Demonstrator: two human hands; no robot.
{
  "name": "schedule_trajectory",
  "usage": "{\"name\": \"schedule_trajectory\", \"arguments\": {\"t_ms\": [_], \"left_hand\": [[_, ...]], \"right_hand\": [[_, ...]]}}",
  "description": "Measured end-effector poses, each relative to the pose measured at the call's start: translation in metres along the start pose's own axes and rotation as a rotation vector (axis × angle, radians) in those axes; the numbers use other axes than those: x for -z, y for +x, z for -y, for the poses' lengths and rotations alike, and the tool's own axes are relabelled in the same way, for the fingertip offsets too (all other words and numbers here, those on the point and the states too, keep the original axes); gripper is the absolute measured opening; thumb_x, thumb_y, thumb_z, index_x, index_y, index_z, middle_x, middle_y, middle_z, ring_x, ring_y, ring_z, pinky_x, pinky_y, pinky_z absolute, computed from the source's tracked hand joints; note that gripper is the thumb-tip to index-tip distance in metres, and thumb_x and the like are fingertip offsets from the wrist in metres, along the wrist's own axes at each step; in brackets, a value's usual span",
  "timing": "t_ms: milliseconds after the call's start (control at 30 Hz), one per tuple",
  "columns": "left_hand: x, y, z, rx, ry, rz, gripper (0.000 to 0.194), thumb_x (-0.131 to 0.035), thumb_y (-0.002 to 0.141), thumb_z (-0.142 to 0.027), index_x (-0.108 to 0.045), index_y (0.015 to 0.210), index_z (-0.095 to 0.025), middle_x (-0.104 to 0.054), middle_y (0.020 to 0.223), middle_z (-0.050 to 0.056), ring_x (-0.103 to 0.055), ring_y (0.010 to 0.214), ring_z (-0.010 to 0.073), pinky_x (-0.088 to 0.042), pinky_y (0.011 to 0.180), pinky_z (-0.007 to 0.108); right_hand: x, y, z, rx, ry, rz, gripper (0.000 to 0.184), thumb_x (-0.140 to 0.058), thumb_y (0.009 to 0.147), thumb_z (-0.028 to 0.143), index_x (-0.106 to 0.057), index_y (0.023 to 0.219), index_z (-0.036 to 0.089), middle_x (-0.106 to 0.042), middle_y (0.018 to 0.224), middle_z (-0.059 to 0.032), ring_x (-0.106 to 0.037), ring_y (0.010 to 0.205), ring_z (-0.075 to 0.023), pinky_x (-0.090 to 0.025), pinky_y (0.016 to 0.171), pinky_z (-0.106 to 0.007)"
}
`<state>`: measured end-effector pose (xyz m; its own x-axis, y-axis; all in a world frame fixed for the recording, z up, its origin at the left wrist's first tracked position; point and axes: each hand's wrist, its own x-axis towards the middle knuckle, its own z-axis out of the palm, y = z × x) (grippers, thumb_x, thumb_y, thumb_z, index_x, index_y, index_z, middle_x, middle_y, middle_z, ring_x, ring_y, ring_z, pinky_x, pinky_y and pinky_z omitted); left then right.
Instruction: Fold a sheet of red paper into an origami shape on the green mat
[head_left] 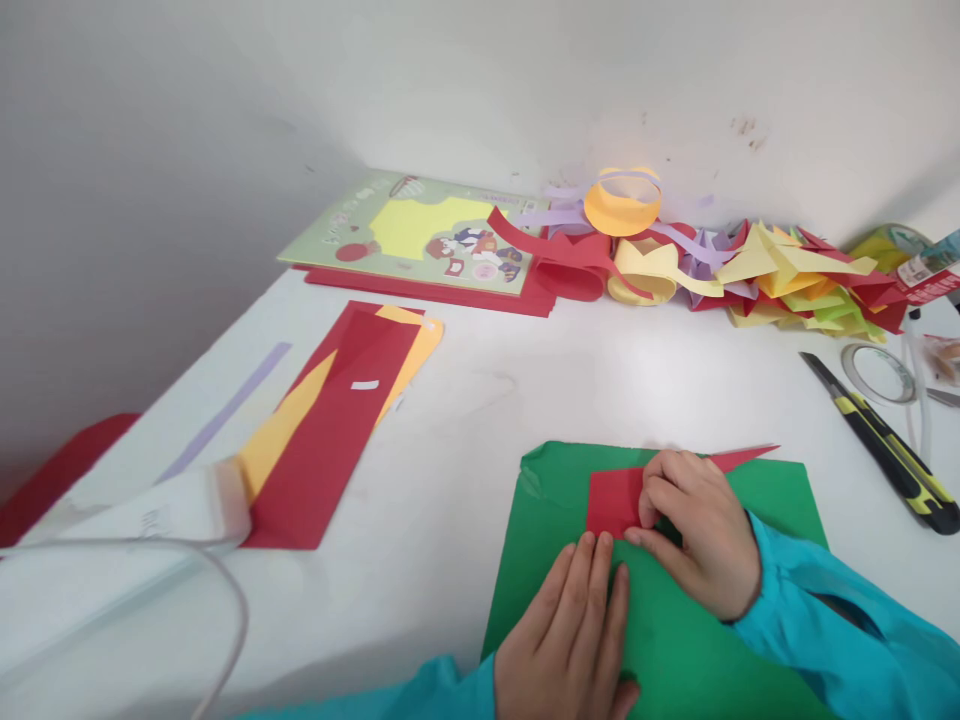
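Note:
A piece of red paper lies on a green sheet in front of me, and a narrow pointed red tip sticks out to the right beyond my knuckles. My left hand rests flat on the green sheet, its outstretched fingertips touching the near edge of the red paper. My right hand has its fingers curled and pinches the right part of the red paper, which those fingers partly hide. Both sleeves are turquoise.
On the right lie a utility knife and a tape roll. Folded paper shapes line the wall beside a green pad. Leftward are red card, a purple strip and a white power strip with a cable.

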<state>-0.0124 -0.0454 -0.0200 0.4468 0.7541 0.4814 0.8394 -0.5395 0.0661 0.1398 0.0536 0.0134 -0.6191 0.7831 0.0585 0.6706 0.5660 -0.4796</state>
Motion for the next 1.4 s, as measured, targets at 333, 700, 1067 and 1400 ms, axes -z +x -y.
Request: {"name": "schedule_trajectory", "arguments": {"t_ms": [333, 700, 1067, 1400], "left_hand": [[0.008, -0.002, 0.008, -0.009, 0.106, 0.061, 0.055, -0.025, 0.088, -0.043, -0.063, 0.099, -0.004, -0.064, 0.102, 0.019, -0.056, 0.099, 0.0319, -0.040, 0.086, 0.042], [0.000, 0.010, 0.020, 0.061, -0.082, 0.047, 0.056, -0.030, 0.083, -0.050, -0.054, 0.115, -0.011, -0.055, 0.095, 0.016, -0.049, 0.088, 0.0297, -0.041, 0.080, 0.050], [0.007, 0.017, 0.026, 0.008, -0.075, 0.148, 0.053, -0.050, 0.076, -0.046, -0.055, 0.114, -0.009, -0.048, 0.094, 0.014, -0.044, 0.088, 0.0300, -0.044, 0.077, 0.050], [0.004, 0.024, 0.033, 0.039, -0.067, -0.028, 0.024, -0.046, 0.075, -0.022, -0.065, 0.085, -0.010, -0.054, 0.081, 0.013, -0.047, 0.078, 0.0260, -0.046, 0.065, 0.044]], "right_hand": [[0.000, 0.000, -0.005, 0.020, 0.084, 0.013, 0.016, -0.055, 0.079, 0.025, -0.047, 0.067, 0.018, -0.050, 0.078, -0.0020, -0.044, 0.075, -0.0169, -0.032, 0.066, -0.031], [-0.001, 0.001, -0.016, 0.069, 0.198, 0.013, 0.021, -0.057, 0.079, 0.029, -0.046, 0.064, 0.019, -0.050, 0.077, -0.0023, -0.045, 0.074, -0.0169, -0.034, 0.065, -0.030], [-0.002, 0.002, -0.019, 0.047, 0.241, -0.024, 0.025, -0.065, 0.073, 0.037, -0.051, 0.064, 0.018, -0.051, 0.075, -0.0027, -0.046, 0.071, -0.0165, -0.036, 0.063, -0.030], [-0.004, 0.001, -0.016, 0.004, 0.206, -0.028, 0.020, -0.072, 0.065, 0.023, -0.053, 0.062, 0.018, -0.050, 0.075, 0.0006, -0.047, 0.072, -0.0147, -0.035, 0.064, -0.028]]}}
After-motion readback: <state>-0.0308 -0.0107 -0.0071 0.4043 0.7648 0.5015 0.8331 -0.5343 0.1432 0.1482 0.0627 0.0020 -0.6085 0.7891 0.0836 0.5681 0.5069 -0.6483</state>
